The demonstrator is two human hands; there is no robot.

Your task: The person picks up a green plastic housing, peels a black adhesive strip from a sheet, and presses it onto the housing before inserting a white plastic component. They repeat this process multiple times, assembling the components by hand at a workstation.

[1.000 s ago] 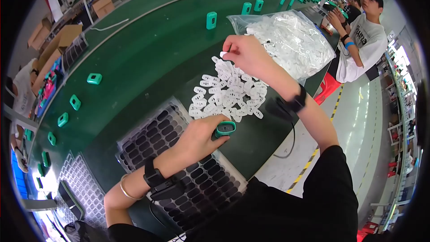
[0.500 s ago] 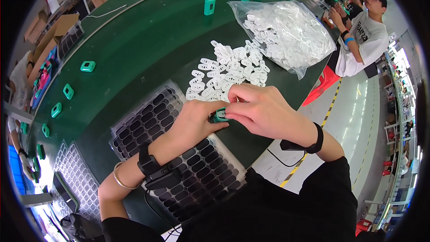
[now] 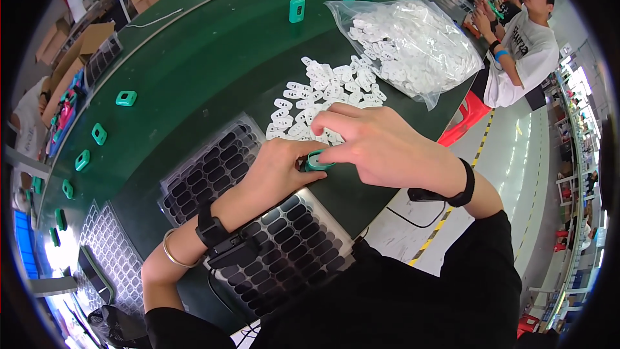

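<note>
We hold a small green casing [image 3: 318,167] in our left hand [image 3: 279,163], its fingers and thumb closed round the sides with the open end facing up. Our right hand [image 3: 384,150] comes over from the other side: its thumb tip rests on that open end, while the index finger is bent and raised apart from it. We cannot tell whether a piece lies beneath the thumb.

Just beyond our knuckles spreads a loose pile of white oval pieces [image 3: 332,83], its near part hidden by the right hand. Past it, a clear bag [image 3: 423,52] full of similar pieces stands in the way at the far right. Under our left forearm lie stacked clear sheets of dark rounded patches [image 3: 287,239].

Green table surface [image 3: 213,100] stretches from these sheets to the scattered green casings [image 3: 99,134] on the left and the upright green casings [image 3: 297,10] at the far side. On our right the table edge runs close by the right hand, dropping to a pale floor [image 3: 510,174]; a red stool [image 3: 466,123] and a seated co-worker [image 3: 524,48] are beyond the bag.
</note>
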